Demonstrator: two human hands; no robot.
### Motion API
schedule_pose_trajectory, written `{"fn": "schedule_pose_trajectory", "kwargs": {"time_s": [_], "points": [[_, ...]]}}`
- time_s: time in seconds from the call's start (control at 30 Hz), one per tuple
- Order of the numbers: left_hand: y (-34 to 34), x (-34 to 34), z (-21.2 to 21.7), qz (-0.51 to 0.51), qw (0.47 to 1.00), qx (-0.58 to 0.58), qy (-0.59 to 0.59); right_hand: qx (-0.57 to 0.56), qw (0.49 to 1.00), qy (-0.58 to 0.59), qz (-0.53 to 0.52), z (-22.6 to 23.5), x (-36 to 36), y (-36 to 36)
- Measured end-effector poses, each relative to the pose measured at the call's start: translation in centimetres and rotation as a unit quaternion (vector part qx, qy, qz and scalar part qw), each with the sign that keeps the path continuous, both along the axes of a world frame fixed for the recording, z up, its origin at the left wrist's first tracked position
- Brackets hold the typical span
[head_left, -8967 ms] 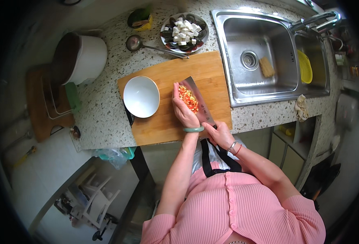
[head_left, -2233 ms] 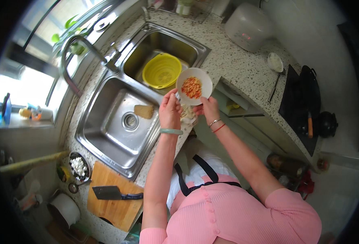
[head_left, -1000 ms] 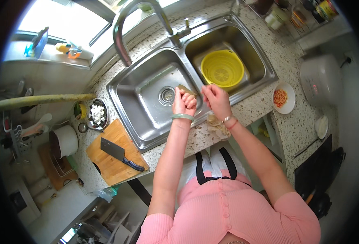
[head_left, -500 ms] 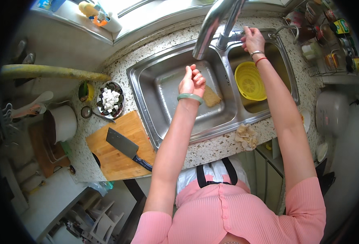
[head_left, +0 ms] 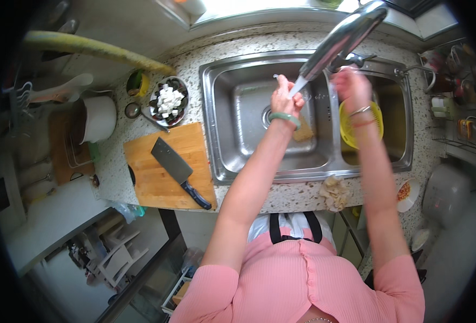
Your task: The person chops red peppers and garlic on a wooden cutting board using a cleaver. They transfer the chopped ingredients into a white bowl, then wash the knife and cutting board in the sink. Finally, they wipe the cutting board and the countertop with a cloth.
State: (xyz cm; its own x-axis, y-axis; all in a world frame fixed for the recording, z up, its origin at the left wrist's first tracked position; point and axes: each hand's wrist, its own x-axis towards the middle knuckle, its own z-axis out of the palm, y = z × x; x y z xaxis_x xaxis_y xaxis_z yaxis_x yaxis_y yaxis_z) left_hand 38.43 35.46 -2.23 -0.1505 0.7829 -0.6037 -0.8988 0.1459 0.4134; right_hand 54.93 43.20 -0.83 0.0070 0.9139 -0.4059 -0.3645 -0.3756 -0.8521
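Note:
My left hand (head_left: 287,101), with a green bangle at the wrist, is over the large left sink basin (head_left: 238,129), palm up and fingers loosely curled, holding nothing. Water streams from the faucet (head_left: 337,46) onto it. Blurred by motion, my right hand (head_left: 353,85) is just below the faucet's lever (head_left: 359,58), above the smaller right basin; its fingers cannot be made out. Below it a yellow plastic basket (head_left: 377,123) sits in that basin, partly hidden by my wrist. A tan sponge-like pad (head_left: 304,131) lies in the left basin near the drain.
Left of the sink, a cleaver (head_left: 172,160) rests on a wooden cutting board (head_left: 135,188). Behind it stand a bowl of white cubes over dark pieces (head_left: 169,100) and a metal ladle (head_left: 134,111). A crumpled cloth (head_left: 335,192) lies at the counter's front edge.
Water now runs from the faucet onto my left hand. My right hand has come down and nearer from the lever. The view has shifted, showing the sink further right.

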Motion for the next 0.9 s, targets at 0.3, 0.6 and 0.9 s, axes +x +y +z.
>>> {"fn": "schedule_pose_trajectory", "kwargs": {"time_s": [0.3,0.6,0.9], "points": [[-4.2,3.4,-2.8,-0.174,0.75,0.136,0.623,-0.145,0.917,0.346,0.137,-3.2,-9.0,-6.3],[-5.2,-2.0,-3.8,-0.304,0.358,0.024,0.882,-0.083,0.984,0.055,0.147,-3.7,-11.4,-10.0],[-8.6,-3.7,-0.8,-0.226,0.592,0.097,0.767,-0.208,0.952,0.114,0.192,-7.3,-12.8,-7.2]]}}
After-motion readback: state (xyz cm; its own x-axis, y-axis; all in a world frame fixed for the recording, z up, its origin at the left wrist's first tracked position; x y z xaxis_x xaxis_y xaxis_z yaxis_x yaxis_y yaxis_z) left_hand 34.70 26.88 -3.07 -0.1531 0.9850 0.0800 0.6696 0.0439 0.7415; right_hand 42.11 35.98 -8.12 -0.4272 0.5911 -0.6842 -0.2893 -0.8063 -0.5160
